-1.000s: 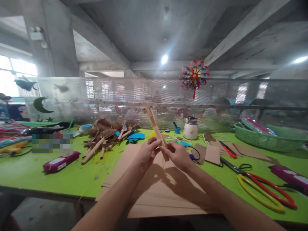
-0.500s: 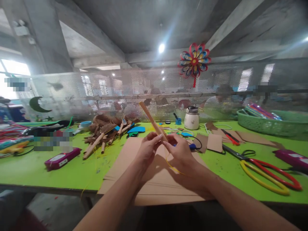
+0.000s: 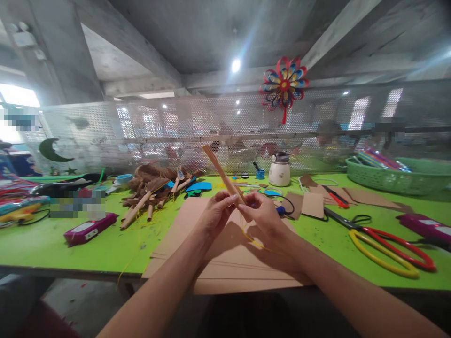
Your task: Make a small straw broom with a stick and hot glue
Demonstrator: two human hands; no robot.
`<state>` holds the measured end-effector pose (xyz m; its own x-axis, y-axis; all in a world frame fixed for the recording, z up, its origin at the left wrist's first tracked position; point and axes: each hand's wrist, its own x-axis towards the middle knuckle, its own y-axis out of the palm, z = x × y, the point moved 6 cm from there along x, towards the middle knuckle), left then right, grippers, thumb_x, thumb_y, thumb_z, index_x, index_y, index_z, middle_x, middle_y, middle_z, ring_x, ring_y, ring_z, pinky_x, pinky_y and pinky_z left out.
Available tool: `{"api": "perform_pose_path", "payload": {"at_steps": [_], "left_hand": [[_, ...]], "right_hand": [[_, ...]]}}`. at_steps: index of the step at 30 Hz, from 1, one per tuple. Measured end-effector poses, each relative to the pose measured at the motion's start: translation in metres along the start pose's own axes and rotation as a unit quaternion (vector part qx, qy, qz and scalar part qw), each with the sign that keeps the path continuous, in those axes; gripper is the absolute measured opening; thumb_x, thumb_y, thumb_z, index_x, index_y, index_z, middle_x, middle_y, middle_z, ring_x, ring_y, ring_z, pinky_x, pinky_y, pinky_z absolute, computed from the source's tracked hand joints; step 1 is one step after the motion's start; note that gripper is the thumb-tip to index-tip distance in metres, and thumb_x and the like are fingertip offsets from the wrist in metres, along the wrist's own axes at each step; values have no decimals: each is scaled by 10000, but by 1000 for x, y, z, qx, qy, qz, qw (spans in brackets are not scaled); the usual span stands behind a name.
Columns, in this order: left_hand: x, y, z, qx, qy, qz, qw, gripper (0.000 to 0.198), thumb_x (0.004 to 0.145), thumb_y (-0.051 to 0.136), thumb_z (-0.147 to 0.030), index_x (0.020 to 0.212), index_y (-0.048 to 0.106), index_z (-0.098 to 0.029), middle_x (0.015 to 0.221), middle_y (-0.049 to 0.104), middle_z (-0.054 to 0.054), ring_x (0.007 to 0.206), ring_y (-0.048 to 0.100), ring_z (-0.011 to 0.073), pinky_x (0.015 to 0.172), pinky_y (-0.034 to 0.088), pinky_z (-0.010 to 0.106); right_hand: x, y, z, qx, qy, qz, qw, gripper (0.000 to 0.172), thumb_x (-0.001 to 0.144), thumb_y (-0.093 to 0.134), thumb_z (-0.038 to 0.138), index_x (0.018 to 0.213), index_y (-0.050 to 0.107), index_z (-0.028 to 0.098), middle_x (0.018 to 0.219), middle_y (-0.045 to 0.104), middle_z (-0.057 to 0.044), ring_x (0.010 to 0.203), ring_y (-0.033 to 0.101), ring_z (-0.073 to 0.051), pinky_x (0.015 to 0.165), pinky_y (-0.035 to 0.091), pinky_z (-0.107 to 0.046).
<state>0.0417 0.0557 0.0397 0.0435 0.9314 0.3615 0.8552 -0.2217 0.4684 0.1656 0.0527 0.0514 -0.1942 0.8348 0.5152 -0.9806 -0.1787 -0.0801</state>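
Observation:
A slim roll of brown kraft paper (image 3: 219,170) slants up and to the left in front of me. My left hand (image 3: 213,213) pinches it low down between thumb and fingers. Just to the right, my right hand (image 3: 263,215) grips its lower end, fingers bent and partly hidden. Thin yellow string (image 3: 254,242) hangs from below the roll and trails under my right hand. Beneath both hands lies a stack of large brown paper sheets (image 3: 176,228) at the table's front edge.
Left of the stack are a heap of brown paper pieces (image 3: 150,180) and a purple box (image 3: 90,229). To the right lie large red-and-yellow scissors (image 3: 385,249), a red-handled cutter (image 3: 338,198) and a green basket (image 3: 391,180). A lidded white jar (image 3: 280,172) stands behind.
The view has shifted slightly, so the scene sits a little higher. Both hands keep hold of the paper roll in nearly the same pose.

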Motion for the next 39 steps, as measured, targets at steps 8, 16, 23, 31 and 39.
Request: {"api": "perform_pose_path", "payload": {"at_steps": [8,16,23,31,39], "left_hand": [[-1,-1,0,8,-12,-4,1000,120,663,748,-164,748,666,-150,801,686,23,784,630,147,790,454,280],[-1,-1,2,-6,-10,-8,1000,133,663,748,-153,764,661,-146,811,682,26,791,623,142,791,457,275],[-2,0,1,-5,1,-23,1000,137,657,755,-161,740,647,-146,780,684,23,779,629,147,797,459,289],[-5,-6,6,16,1,-56,998,184,618,786,-197,687,625,-140,747,674,27,757,633,164,786,461,323],[-5,-8,9,38,17,-62,997,200,651,758,-221,704,584,-138,734,645,27,706,624,158,734,463,322]], "right_hand": [[1,1,-2,44,-2,15,999,278,671,710,373,822,637,152,787,652,-45,681,576,-154,619,480,-274],[-1,1,0,20,-22,6,1000,253,692,699,370,815,659,152,780,659,-50,681,576,-164,619,465,-285],[-4,-1,5,-111,-122,-10,986,176,802,611,319,868,662,164,835,648,-65,726,568,-178,658,453,-295],[-14,6,8,-308,-254,-25,916,92,859,541,242,867,602,174,783,567,-61,754,504,-205,679,408,-320],[-15,11,1,-356,-248,-27,901,116,874,548,273,801,567,185,794,582,-69,766,508,-221,689,401,-338]]}}
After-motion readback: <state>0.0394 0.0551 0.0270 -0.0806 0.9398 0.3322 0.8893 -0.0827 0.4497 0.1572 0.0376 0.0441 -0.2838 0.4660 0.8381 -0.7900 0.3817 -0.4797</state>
